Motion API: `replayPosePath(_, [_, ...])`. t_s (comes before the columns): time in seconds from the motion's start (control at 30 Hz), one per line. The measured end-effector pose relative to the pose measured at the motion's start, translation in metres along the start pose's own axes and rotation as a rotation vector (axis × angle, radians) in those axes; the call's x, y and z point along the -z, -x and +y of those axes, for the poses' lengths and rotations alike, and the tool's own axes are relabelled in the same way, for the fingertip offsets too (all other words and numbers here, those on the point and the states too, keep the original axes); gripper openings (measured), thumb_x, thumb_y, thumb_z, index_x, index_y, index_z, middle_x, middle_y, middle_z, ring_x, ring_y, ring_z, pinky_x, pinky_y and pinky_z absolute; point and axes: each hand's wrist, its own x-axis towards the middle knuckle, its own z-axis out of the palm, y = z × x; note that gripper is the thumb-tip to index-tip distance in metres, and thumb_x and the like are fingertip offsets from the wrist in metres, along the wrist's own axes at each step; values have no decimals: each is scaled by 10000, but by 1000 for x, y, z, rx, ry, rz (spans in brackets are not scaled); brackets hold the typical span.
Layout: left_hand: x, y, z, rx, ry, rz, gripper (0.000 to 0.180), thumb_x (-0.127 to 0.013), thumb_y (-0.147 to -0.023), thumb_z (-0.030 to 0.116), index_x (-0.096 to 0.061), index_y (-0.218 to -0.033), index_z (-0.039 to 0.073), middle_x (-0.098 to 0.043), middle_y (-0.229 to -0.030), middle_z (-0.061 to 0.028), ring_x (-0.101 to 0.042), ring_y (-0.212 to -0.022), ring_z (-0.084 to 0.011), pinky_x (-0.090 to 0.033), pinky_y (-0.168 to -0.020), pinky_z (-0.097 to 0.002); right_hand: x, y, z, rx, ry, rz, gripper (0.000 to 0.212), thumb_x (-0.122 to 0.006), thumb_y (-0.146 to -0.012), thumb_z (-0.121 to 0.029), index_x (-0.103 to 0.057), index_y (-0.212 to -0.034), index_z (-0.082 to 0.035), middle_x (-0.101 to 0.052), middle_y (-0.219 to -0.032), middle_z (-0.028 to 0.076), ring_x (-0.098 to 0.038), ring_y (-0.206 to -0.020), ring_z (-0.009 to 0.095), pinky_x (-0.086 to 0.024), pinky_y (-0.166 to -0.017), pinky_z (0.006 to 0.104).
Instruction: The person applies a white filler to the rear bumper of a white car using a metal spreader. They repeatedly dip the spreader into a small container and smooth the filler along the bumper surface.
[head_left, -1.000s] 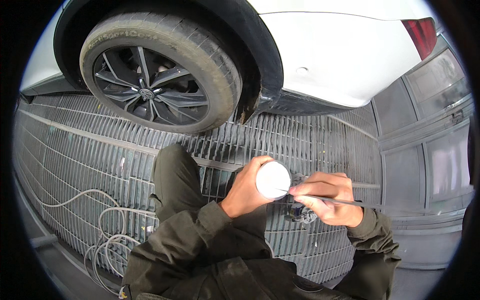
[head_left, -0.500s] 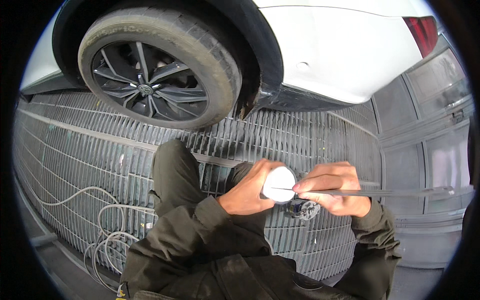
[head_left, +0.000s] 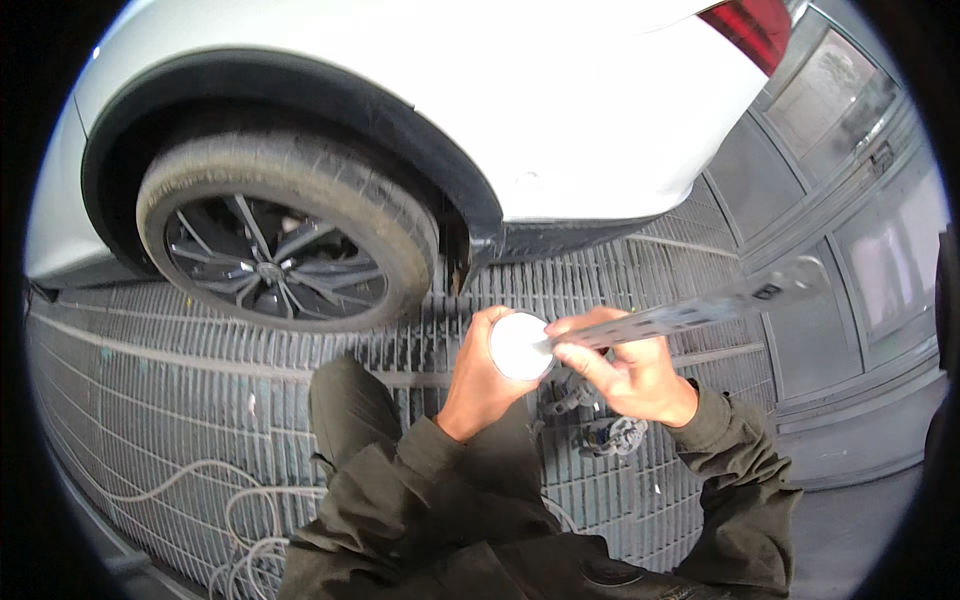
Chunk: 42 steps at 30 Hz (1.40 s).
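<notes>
My left hand (head_left: 468,372) is wrapped round a small cup (head_left: 514,348) that shows white at its round top, seen from above. Pinched between the thumb and fingers of my right hand (head_left: 642,378) is a flat metal mixing stick (head_left: 700,310) with slots along it. Its near end dips to the white in the cup, while the long end points up and right. Both hands are close together above my knees. The tip of the stick is hard to tell from the white.
Ahead stands a white car (head_left: 600,120) with its wheel (head_left: 270,270) over a metal grating floor (head_left: 190,390). A coiled hose (head_left: 235,515) lies at lower left. Below my right hand is a grey, blurred item (head_left: 615,437). Grey panelled doors (head_left: 815,330) rise at right.
The stick has turned from edge-on to showing its flat, slotted face, and its far end has risen. Both hands and the cup sit further left in the picture as the view has shifted.
</notes>
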Motion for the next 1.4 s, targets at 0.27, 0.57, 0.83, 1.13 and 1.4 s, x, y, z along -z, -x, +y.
replayPosePath(0.27, [9, -51, 31, -108, -33, 39, 774, -914, -732, 199, -445, -1308, -19, -621, -1213, -169, -645, -1119, -288, -517, -950, -386, 22, -43, 2, -136, -24, 185, 216, -759, -920, -63, -733, -1115, 25, -718, -814, 46, -590, -606, 54, -458, -538, 246])
replayPosePath(0.57, [25, -119, 55, -255, -34, 37, 683, -871, -792, 183, -499, -1323, -33, -546, -1274, -200, -572, -1181, -316, -467, -1003, -407, 57, -101, 14, -225, -267, 313, 201, -717, -968, -136, -664, -939, 56, -644, -689, 30, -590, -555, 76, -452, -496, 258])
replayPosePath(0.83, [41, -157, 86, -257, -95, 113, 738, -883, -796, 206, -471, -1358, -37, -550, -1287, -203, -579, -1192, -310, -471, -1013, -408, 80, -151, 10, -141, -266, 377, 202, -657, -1006, -157, -630, -1024, 42, -650, -721, 58, -623, -557, 104, -505, -500, 265])
replayPosePath(1.13, [45, -168, 108, -238, -75, 182, 752, -893, -781, 193, -432, -1323, -52, -566, -1256, -212, -598, -1152, -298, -482, -998, -398, 79, -182, 8, -77, -229, 447, 251, -629, -1034, -183, -587, -1155, 34, -592, -754, 35, -551, -524, 77, -445, -453, 250])
replayPosePath(1.4, [43, -168, 109, -215, -127, 226, 778, -903, -763, 218, -439, -1330, -43, -580, -1252, -218, -596, -1163, -312, -478, -1005, -415, 79, -189, 7, -15, -290, 481, 179, -621, -1014, -152, -596, -1059, 20, -586, -658, 31, -574, -503, 102, -468, -462, 287])
